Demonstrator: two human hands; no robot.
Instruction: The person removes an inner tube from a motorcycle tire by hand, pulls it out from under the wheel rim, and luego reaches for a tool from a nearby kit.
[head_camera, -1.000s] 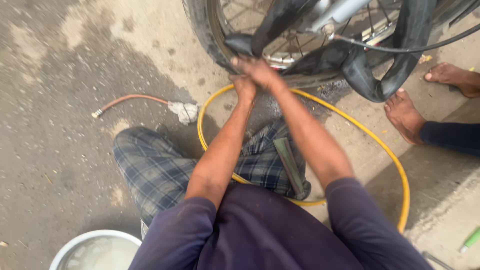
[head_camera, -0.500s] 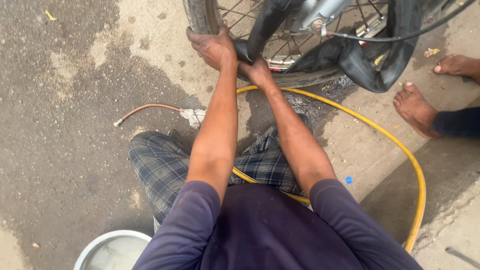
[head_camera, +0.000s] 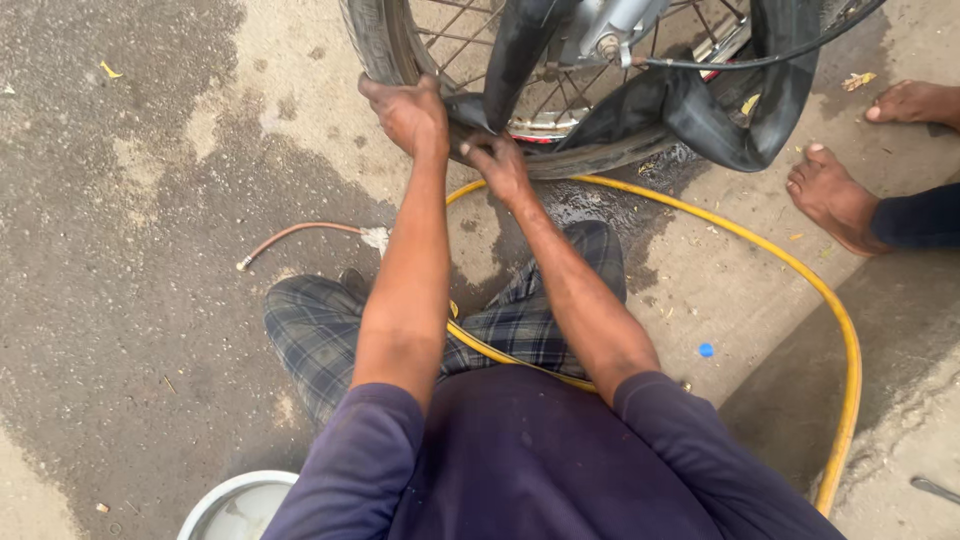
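Observation:
A spoked motorcycle wheel with a black tyre (head_camera: 375, 45) stands at the top of the view. A black inner tube (head_camera: 735, 125) hangs out of it in a loose loop on the right. My left hand (head_camera: 408, 110) grips the tyre's edge at the lower left of the wheel. My right hand (head_camera: 495, 160) pinches the inner tube just beside it, against the rim (head_camera: 560, 125). I squat on the ground in checked trousers.
A yellow hose (head_camera: 845, 350) curves across the concrete from under my legs to the right. A short brown hose (head_camera: 295, 233) lies on the left. Another person's bare feet (head_camera: 835, 195) stand at the right. A white basin (head_camera: 235, 505) sits at the bottom left. The ground under the wheel is wet.
My left hand has moved up and left from beside the right hand onto the tyre's edge. The view has shifted slightly, and the right hand stays on the tube.

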